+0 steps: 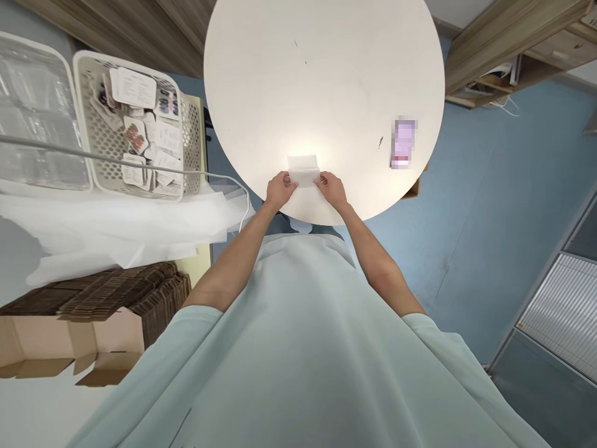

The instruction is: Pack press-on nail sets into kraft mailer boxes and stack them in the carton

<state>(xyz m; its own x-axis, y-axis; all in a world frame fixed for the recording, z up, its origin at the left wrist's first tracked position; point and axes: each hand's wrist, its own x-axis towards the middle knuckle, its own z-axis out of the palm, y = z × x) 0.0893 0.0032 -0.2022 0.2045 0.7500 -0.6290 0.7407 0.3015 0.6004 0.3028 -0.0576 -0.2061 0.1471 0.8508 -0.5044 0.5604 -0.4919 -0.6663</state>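
Observation:
Near the front edge of the round white table (326, 74) lies a small white translucent sheet (304, 169), partly folded over itself. My left hand (280, 189) pinches its left edge between thumb and fingers. On the opposite side, my right hand (332, 189) pinches the right edge in the same way. A crease runs across the sheet between both hands. Whether anything is wrapped inside cannot be made out.
A blurred purple item (403, 143) lies on the table's right. To the left stand a white perforated basket (190, 134) of printed cards, a clear plastic container (37, 106), white sheets (153, 218) and stacked cardboard boxes (125, 292). A cable (224, 176) crosses there.

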